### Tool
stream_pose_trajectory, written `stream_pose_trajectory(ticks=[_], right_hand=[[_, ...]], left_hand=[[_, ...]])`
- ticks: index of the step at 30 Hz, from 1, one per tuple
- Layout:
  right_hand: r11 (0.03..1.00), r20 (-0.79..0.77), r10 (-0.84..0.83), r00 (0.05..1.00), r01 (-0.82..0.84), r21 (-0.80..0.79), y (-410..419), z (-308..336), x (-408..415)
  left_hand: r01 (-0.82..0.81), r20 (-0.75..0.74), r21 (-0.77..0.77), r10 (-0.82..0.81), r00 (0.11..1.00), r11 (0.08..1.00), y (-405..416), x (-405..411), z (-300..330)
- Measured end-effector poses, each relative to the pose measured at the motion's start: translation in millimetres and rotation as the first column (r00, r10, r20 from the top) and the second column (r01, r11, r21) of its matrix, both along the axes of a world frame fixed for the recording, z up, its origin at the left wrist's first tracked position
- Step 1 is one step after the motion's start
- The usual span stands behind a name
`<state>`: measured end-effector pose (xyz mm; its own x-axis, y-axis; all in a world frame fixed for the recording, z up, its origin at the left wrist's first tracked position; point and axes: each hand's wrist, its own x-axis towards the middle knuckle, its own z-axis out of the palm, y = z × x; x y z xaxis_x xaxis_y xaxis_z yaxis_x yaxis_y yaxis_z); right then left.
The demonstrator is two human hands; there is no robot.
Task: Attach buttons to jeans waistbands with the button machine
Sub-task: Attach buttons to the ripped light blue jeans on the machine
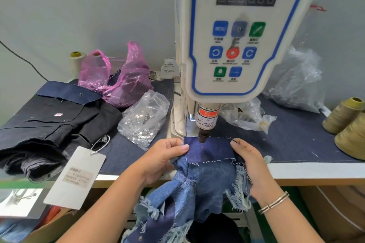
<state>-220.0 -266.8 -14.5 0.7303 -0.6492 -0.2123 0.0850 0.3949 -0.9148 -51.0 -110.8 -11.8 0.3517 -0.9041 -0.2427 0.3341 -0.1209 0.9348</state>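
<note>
The white button machine (233,31) stands at the middle of the table, its dark punch head (202,136) just above a dark blue denim waistband piece (209,150). A red laser dot shows on that denim below the punch. My left hand (166,156) pinches the waistband's left edge between thumb and fingers. At the right edge, my right hand (246,156) grips the same cloth. Lighter frayed denim (195,189) hangs from the waistband over the table's front edge. A clear bag of silver buttons (144,122) lies left of the machine.
Folded dark jeans (51,122) with a paper hang tag (75,177) lie at the left. Pink plastic bags (118,79) sit behind them. Clear bags (298,83) lie right of the machine, and olive thread cones (349,126) stand at the far right.
</note>
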Motion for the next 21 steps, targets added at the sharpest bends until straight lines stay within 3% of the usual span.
stream_pose_trajectory(ticks=[21], right_hand=[[0.994,0.087,-0.058,0.995,0.049,0.098,1.5,-0.1,2.0]], left_hand=[[-0.019,-0.017,-0.043,0.019,1.000,0.999,-5.2,0.7,-1.4]])
